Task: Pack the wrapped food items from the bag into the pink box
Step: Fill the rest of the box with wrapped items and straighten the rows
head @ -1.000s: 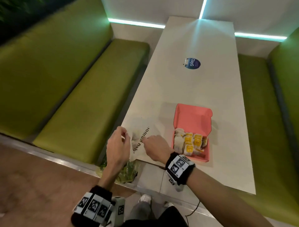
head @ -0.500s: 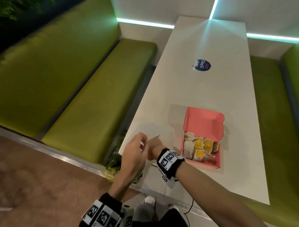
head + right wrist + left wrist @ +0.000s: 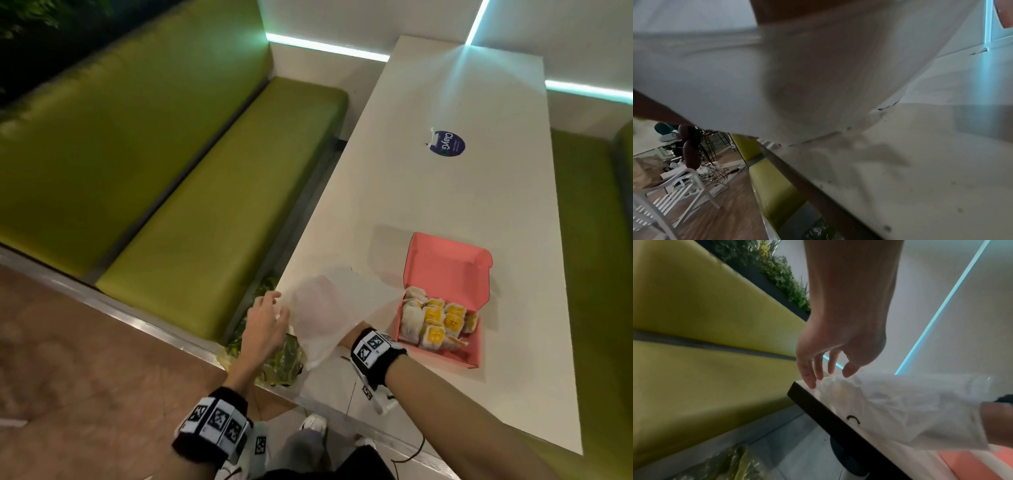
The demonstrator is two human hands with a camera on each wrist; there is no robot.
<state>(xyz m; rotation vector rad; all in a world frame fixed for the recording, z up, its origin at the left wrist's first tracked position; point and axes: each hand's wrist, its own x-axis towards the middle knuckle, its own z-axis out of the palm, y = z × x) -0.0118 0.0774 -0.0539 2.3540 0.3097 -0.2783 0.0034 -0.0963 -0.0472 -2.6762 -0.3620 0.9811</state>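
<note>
Since the earlier frames the right hand (image 3: 318,308) had gone from the outside of the bag (image 3: 346,298) to the inside, so that only a pinkish shape showed through the thin white plastic; whether its fingers were curled or straight could not be told. The left hand (image 3: 265,320) had shifted to the bag's left edge at the table's near corner. In the left wrist view its fingers (image 3: 807,369) hung loosely spread, their tips at or just above the crumpled plastic, gripping nothing that could be made out.

The bag lay low and left of centre in the head view, on the near left corner of the white table (image 3: 445,205), with some black print on it. The right wrist view was mostly filled with blurred white plastic.

The pink box (image 3: 448,270) sat just right of the bag, lower right of centre, its lid standing open toward the top of the frame. Wrapped food items (image 3: 435,320) in white and yellow wrappers were packed in its left part.

A round blue sticker (image 3: 448,143) lay further up the table. Green benches (image 3: 191,192) flanked it, and a clear bag of greens (image 3: 284,359) sat on the floor below the left hand.
</note>
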